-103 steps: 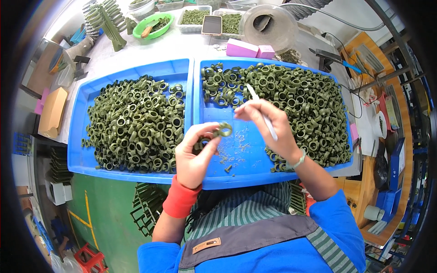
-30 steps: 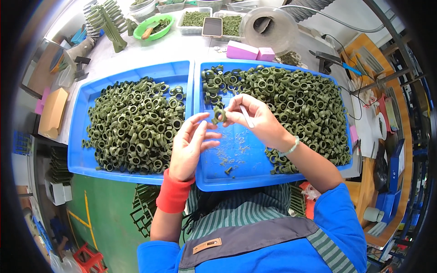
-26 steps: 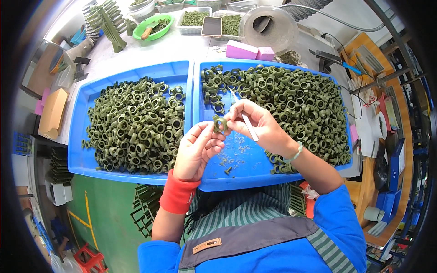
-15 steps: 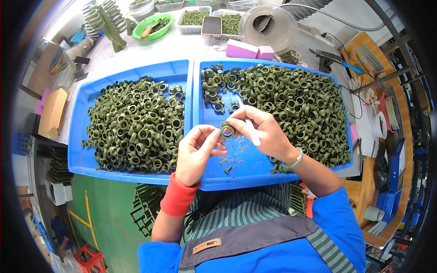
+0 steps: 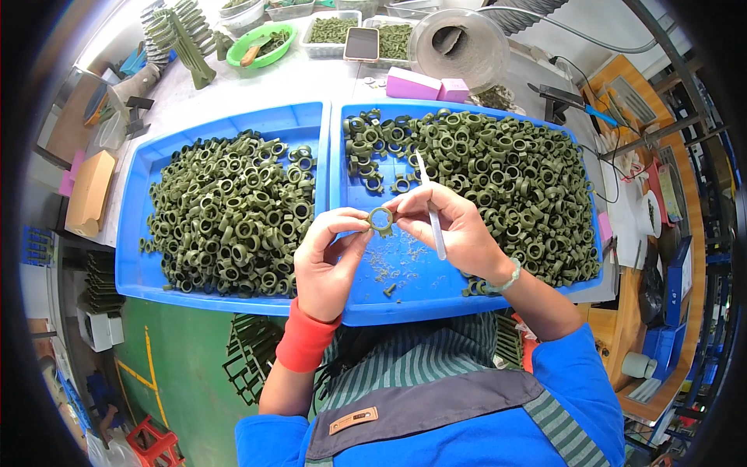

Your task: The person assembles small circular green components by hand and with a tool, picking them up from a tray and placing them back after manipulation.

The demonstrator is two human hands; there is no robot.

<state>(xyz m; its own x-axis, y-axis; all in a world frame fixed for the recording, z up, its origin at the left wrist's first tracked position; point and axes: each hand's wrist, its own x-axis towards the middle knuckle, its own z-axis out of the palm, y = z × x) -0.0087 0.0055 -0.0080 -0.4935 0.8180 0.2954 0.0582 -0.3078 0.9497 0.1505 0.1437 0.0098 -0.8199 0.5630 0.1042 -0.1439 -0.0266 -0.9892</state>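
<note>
A dark green ring-shaped part with small tabs (image 5: 380, 221) is held above the right-hand blue tray (image 5: 366, 310), its round opening turned toward me. My left hand (image 5: 331, 253), closed in a pinch, grips its left edge. The fingertips of my right hand (image 5: 459, 229) meet the ring's right side. Laid across that same hand is a slim, pale knife-like tool (image 5: 436, 226), its pointed end toward the far side of the tray. A heap of similar green rings (image 5: 506, 171) fills much of this tray, with small green scraps (image 5: 389, 289) on its blue bottom.
To the left, another blue tray (image 5: 148, 289) holds more green rings (image 5: 233, 210). Behind the trays are pink blocks (image 5: 412, 83), a phone (image 5: 362, 44), a light green basin (image 5: 278, 53), tubs of small green parts (image 5: 333, 31) and a wide duct mouth (image 5: 482, 58).
The ring has turned to show its opening more fully and shifted slightly left. The pale tool has swung more upright in my right hand, its tip now further right.
</note>
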